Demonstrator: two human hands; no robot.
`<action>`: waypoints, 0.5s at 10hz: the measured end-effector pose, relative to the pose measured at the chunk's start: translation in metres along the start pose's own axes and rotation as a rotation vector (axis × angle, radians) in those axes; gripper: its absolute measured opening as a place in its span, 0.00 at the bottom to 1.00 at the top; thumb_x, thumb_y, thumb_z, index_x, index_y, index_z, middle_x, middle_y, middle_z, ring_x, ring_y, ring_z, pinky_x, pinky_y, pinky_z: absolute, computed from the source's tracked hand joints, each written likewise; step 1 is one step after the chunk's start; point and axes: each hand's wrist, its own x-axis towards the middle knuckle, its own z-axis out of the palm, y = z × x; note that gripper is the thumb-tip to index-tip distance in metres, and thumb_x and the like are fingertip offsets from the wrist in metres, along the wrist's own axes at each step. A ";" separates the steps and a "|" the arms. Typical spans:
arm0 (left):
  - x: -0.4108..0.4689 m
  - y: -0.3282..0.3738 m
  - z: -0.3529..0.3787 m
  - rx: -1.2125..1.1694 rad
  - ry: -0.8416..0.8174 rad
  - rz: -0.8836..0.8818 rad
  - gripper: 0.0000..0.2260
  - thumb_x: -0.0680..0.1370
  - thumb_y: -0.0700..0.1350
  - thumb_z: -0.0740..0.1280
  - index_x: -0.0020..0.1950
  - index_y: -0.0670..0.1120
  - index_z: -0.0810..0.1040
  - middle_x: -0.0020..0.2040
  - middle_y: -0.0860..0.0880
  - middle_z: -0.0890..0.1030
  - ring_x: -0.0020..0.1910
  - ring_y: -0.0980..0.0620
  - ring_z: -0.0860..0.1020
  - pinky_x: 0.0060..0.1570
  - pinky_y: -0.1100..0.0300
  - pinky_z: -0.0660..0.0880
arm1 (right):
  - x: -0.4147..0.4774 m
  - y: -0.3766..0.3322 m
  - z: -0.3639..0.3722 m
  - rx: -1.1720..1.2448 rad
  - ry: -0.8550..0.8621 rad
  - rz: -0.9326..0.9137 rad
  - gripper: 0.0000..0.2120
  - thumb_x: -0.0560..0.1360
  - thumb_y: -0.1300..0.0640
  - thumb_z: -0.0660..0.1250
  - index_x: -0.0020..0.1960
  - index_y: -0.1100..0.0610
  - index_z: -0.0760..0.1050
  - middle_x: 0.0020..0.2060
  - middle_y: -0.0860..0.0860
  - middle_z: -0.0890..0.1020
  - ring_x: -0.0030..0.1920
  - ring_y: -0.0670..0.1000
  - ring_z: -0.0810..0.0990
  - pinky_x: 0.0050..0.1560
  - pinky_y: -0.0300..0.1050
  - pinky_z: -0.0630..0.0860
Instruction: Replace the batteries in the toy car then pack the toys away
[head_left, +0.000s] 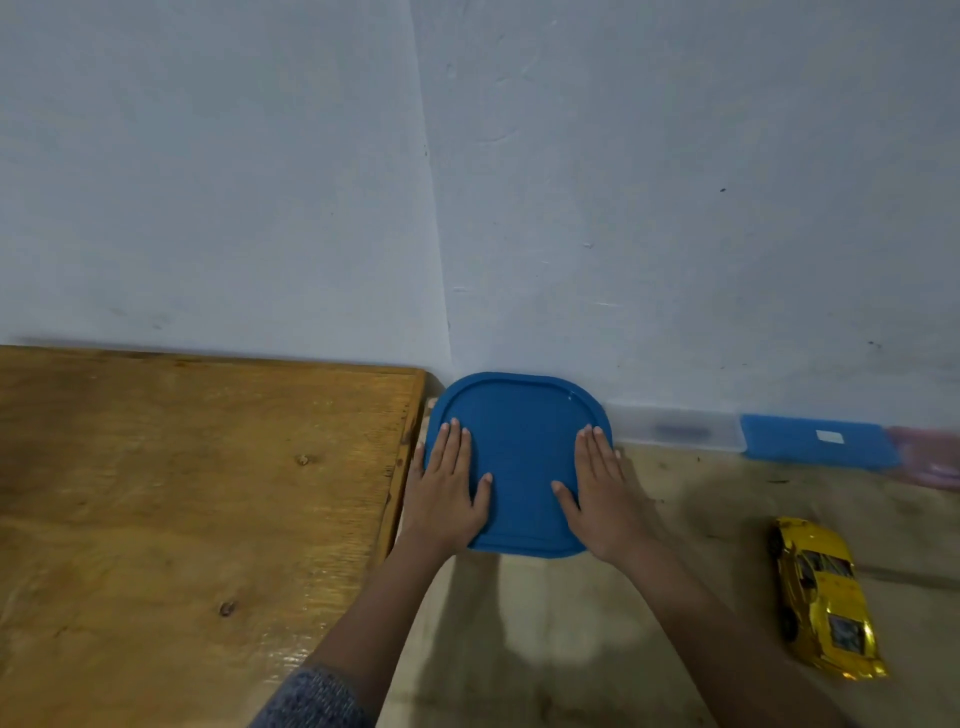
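Nearest, at 7 o'clock in the view, a grey knitted sleeve (311, 696) covers the left forearm. The yellow toy car (823, 597) lies on the pale surface at 4 o'clock from the blue lid (519, 431), well apart from it and outside any container.

Further out, the left hand (447, 493) and right hand (597, 493) lie flat on that lid with fingers straight, gripping nothing. The left hand is at the lid's 9 o'clock side and the right at 3.

If this press seals the lid, the car is shut out and the lid must come off again. Pushing only at the sides may leave the far edge, close against the wall (675, 208), unseated.

Whatever sits beneath the lid is hidden. At 2 o'clock a clear box (675, 428) is blurred, and a pink shape (930, 457) is cut off. The car's battery state cannot be told.
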 end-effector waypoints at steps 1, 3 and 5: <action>0.001 0.002 0.001 0.039 -0.023 -0.011 0.38 0.71 0.61 0.29 0.77 0.43 0.42 0.78 0.47 0.42 0.76 0.53 0.39 0.70 0.53 0.31 | -0.001 -0.001 -0.001 -0.059 -0.046 -0.007 0.31 0.82 0.46 0.43 0.75 0.62 0.36 0.76 0.56 0.37 0.75 0.52 0.34 0.70 0.44 0.32; -0.001 0.005 -0.008 0.125 -0.097 -0.024 0.34 0.75 0.60 0.32 0.77 0.42 0.40 0.78 0.46 0.40 0.76 0.50 0.38 0.70 0.50 0.31 | -0.003 0.000 -0.020 0.032 -0.203 -0.024 0.31 0.82 0.49 0.48 0.75 0.63 0.35 0.75 0.56 0.35 0.75 0.53 0.33 0.74 0.48 0.37; -0.005 0.018 -0.028 0.071 -0.081 -0.038 0.26 0.83 0.51 0.46 0.77 0.41 0.43 0.79 0.45 0.44 0.77 0.50 0.41 0.74 0.51 0.38 | -0.027 0.011 -0.053 0.221 -0.020 -0.023 0.27 0.82 0.58 0.48 0.76 0.61 0.39 0.77 0.54 0.41 0.76 0.50 0.40 0.74 0.43 0.40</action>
